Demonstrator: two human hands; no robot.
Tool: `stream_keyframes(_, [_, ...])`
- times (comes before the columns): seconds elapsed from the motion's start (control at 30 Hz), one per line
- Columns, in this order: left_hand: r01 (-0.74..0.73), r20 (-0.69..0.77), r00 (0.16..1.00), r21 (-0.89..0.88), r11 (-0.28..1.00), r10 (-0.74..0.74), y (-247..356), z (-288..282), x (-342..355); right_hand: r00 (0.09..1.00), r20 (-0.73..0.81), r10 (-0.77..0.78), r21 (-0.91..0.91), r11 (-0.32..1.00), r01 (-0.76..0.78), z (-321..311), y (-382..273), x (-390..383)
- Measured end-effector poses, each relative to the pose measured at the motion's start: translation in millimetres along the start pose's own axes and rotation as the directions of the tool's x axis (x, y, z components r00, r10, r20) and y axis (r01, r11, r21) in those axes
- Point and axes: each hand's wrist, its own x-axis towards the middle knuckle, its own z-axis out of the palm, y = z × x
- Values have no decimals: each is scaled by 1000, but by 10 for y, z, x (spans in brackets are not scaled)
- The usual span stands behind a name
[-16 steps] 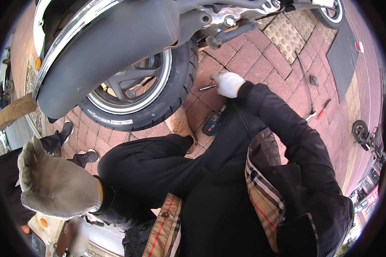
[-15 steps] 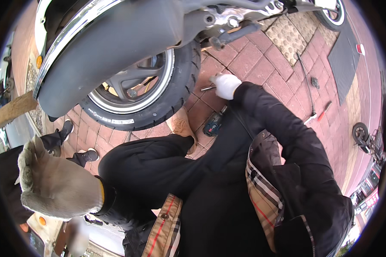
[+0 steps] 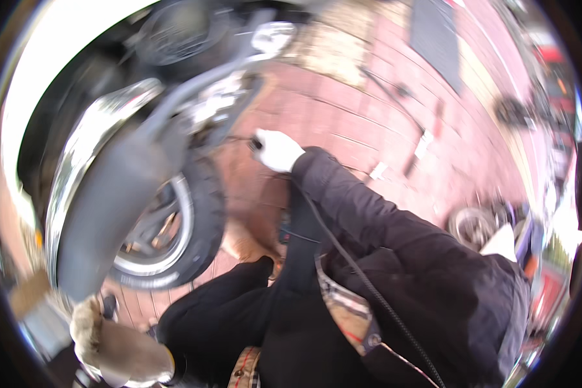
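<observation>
No lettering, number or sign could be read: the pale marking [image 3: 158,282] on the sidewall of the black tyre [image 3: 208,216] was smeared by blur, and the red shapes [image 3: 551,55] near the right rim were equally illegible.

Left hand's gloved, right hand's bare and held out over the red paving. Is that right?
Not quite: the right hand isn't bare; the head view shows it in a white glove. The rest stands: the left hand is gloved, and the right is held out over the red paving.
</observation>
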Motion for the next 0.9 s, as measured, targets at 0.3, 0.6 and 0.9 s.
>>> stream_keyframes(0.3, [-162,823,567,129,978,-14,141,1402,-36,604,-595,530,130,805,-579,-1389,1497,-2090])
stream_keyframes(0.6, [-469,677,729,383,796,103,-174,2538,692,147,-558,816,499,472,-727,-502,2446,-3534])
stream_keyframes(0.9, [-730,745,642,519,445,184,-766,2653,718,348,-443,827,351,516,-781,-395,2429,-3849])
